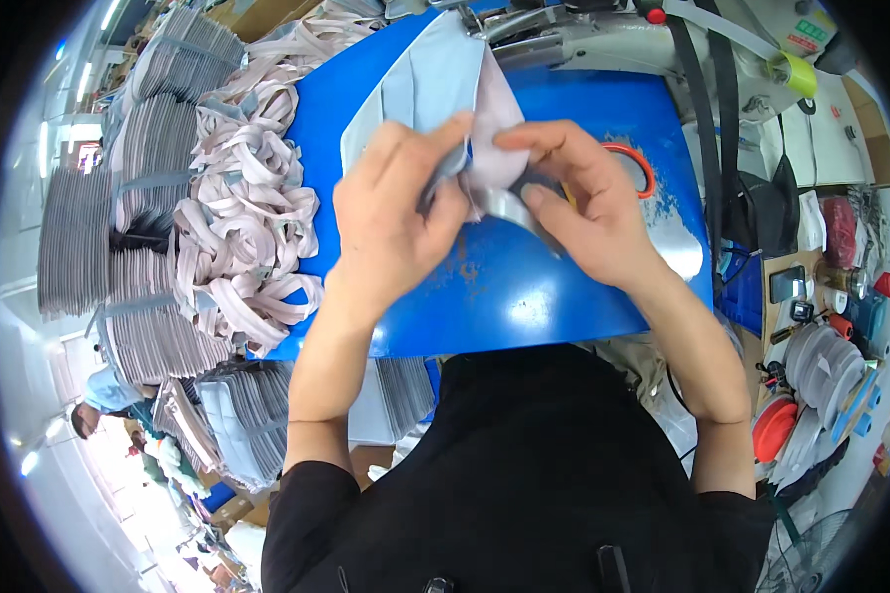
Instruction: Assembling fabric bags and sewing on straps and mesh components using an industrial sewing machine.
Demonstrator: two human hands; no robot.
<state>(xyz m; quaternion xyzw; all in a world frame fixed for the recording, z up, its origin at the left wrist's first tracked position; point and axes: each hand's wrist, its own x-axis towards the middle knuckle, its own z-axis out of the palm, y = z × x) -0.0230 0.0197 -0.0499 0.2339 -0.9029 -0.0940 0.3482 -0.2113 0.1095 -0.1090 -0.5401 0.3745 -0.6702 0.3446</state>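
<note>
A light blue and pale pink fabric piece (420,84) stretches from the machine's end at the top down to my hands. My left hand (391,208) is closed, pinching the lower edge of the fabric between thumb and fingers. Across from it, my right hand (593,203) has its fingers curled, with the index fingertip against the pink part. A blurred, shiny strip (509,208) passes below its thumb; I cannot tell what it is. Behind that hand shows an orange ring-shaped handle (638,163), like that of scissors. Whether the hand holds it is hidden.
Under my hands lies a worn blue tabletop (534,311). A pale sewing machine (603,49) stands along its far side. Tangled pink and grey strips (247,232) heap at the left, beside tied fabric stacks (74,237). Thread spools (826,361) crowd the right; another person (109,395) is far left.
</note>
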